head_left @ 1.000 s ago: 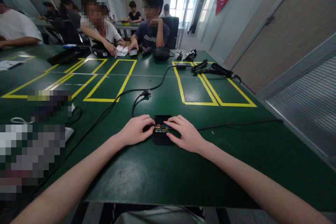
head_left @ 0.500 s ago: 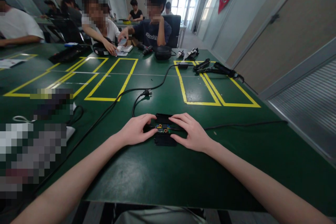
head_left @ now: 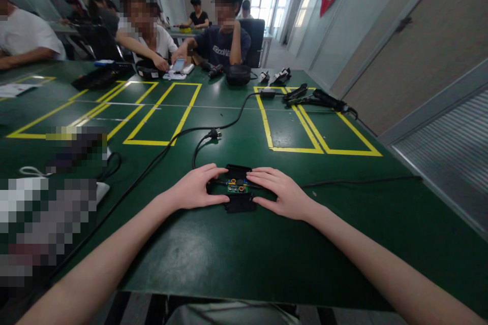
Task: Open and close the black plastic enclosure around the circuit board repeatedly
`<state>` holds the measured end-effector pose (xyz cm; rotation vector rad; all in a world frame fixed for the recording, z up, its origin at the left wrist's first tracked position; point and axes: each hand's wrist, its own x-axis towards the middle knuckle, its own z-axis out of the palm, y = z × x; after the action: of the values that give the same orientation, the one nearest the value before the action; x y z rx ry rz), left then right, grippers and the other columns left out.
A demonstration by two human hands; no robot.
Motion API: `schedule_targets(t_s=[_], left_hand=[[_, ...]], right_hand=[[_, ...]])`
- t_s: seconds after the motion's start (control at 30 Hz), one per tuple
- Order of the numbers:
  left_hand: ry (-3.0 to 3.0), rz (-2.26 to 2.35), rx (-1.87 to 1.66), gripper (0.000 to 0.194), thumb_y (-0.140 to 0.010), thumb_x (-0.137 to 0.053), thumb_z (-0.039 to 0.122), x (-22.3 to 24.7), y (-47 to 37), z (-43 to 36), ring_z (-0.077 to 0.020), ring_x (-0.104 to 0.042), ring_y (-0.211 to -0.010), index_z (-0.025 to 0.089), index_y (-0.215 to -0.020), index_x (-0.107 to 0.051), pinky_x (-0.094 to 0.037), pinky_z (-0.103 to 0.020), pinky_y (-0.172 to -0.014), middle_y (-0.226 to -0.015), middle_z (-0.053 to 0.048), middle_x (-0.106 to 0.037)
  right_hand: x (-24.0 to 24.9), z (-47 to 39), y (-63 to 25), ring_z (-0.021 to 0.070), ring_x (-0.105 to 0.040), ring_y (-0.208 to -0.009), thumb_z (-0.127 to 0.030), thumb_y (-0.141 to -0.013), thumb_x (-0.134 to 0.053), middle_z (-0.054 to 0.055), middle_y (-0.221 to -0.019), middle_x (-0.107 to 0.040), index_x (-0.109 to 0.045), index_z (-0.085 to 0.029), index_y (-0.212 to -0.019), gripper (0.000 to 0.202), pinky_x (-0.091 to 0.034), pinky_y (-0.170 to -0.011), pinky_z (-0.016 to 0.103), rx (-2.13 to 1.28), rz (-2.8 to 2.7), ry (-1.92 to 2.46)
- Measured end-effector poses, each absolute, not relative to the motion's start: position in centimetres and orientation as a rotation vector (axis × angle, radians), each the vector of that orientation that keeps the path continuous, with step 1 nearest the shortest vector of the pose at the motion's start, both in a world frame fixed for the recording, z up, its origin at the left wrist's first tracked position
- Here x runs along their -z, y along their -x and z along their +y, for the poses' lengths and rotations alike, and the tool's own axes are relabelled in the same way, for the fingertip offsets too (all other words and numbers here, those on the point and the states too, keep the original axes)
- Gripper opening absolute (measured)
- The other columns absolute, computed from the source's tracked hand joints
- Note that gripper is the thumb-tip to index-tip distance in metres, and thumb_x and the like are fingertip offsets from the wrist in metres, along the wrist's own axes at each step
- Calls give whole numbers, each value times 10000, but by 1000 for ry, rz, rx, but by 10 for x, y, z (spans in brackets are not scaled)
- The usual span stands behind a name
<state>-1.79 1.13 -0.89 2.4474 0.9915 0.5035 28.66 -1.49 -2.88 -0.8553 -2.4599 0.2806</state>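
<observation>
A small power adapter lies opened up on the green table, its green circuit board [head_left: 237, 189] showing copper coils. Behind the board is one black case half [head_left: 238, 169]; the other black case half [head_left: 241, 205] lies in front. My left hand [head_left: 196, 188] grips the left edges of both halves between thumb and fingers. At their right edges, my right hand [head_left: 284, 193] does the same, its fingers on the rear half and its thumb at the front one. A black cord [head_left: 354, 181] runs off to the right, and a cord with a plug [head_left: 214, 134] curves away behind my left hand.
A long black cable [head_left: 152, 160] crosses the table [head_left: 183, 259] on the left. Yellow tape outlines [head_left: 297, 151] mark the surface beyond. Black folded parts [head_left: 320, 99] lie at the far right. Two people sit across with a drill [head_left: 215, 71] and a black case [head_left: 238, 75].
My right fingers and thumb have shifted slightly right along the case edges. My left thumb has moved a little downward onto the front half. Across the table, a person's hand has moved slightly.
</observation>
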Motion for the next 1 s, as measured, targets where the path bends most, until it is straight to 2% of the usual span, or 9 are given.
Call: schedule_targets(t_s=[0.2, 0.33, 0.5, 0.6, 0.7, 0.8, 0.87, 1.0], left_hand=[[-2417, 985, -501, 653, -845, -821, 497, 9, 18, 12, -243, -690, -956, 165, -1373, -630, -574, -357, -856, -1081, -79, -673], [-2405, 992, -500, 647, -845, -820, 503, 8, 18, 13, -242, -693, -947, 168, -1368, -638, -575, -357, -855, -1077, -77, -674], [-2387, 979, -517, 631, -849, -809, 518, 7, 18, 13, -232, -688, -935, 185, -1358, -640, -575, -352, -852, -1074, -69, -678], [-2389, 978, -523, 612, -856, -803, 499, 6, 18, 12, -226, -682, -931, 185, -1355, -636, -564, -340, -828, -1064, -66, -676], [-2398, 978, -531, 589, -864, -795, 484, 4, 18, 12, -217, -671, -906, 185, -1345, -636, -542, -320, -789, -1018, -52, -668], [-2393, 968, -565, 478, -904, -745, 448, 4, 18, 13, -201, -660, -864, 181, -1289, -652, -521, -301, -757, -959, -39, -664], [-2388, 959, -603, 373, -927, -694, 386, 4, 18, 13, -189, -651, -838, 175, -1232, -667, -511, -292, -743, -933, -36, -662], [-2384, 942, -674, 176, -928, -606, 281, -2, 18, 13, -161, -629, -787, 170, -1029, -699, -484, -262, -697, -887, -33, -657]], right_hand=[[33, -14, -289, 326, -519, -1464, -372, -962, -717, 129, -1546, -584, -495, -236, -1576, 667, -494, -1171, 569, -358, -2452, 943], [33, -13, -290, 324, -474, -1501, -380, -961, -718, 130, -1575, -554, -469, -226, -1593, 696, -466, -1196, 568, -391, -2470, 965], [33, -14, -289, 326, -465, -1505, -380, -965, -709, 140, -1583, -544, -469, -230, -1590, 687, -455, -1197, 567, -379, -2484, 952], [30, -15, -289, 327, -509, -1464, -364, -969, -695, 147, -1583, -539, -477, -256, -1574, 652, -477, -1163, 579, -339, -2462, 932], [25, -15, -291, 331, -607, -1322, -333, -960, -685, 173, -1468, -614, -582, -221, -1444, 507, -543, -1064, 565, -281, -2415, 934], [21, -13, -293, 314, -660, -1145, -276, -948, -670, 154, -1243, -694, -699, -207, -1172, 235, -586, -942, 521, -240, -2425, 928], [20, -11, -293, 290, -667, -1061, -234, -966, -636, 130, -1138, -711, -710, -214, -1033, 102, -586, -889, 484, -218, -2441, 916], [19, -11, -292, 251, -677, -924, -249, -1033, -559, 110, -1011, -734, -693, -207, -1014, 142, -569, -812, 410, -206, -2417, 919]])
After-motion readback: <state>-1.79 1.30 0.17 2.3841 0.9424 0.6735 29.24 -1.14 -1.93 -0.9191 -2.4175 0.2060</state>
